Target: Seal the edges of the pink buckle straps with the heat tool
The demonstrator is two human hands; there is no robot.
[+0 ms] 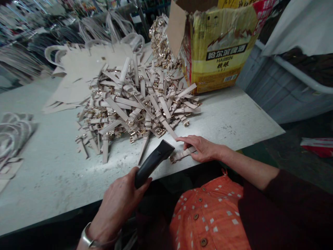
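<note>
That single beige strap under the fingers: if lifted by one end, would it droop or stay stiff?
The strap would probably droop: it is thin and flat, like those bent in the pile. Its gold buckle end likely hangs lowest. The right hand pins it with mere fingertips, suggesting it is light.

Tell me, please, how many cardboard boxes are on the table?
1. The yellow cardboard box stands open at the table's far right corner, behind the strap pile. Others may be out of view.

A small leather-goods workshop: a scuffed grey counter carries a heap of beige buckled straps, cut bag panels, loose gold buckles and a worn cardboard box.
</note>
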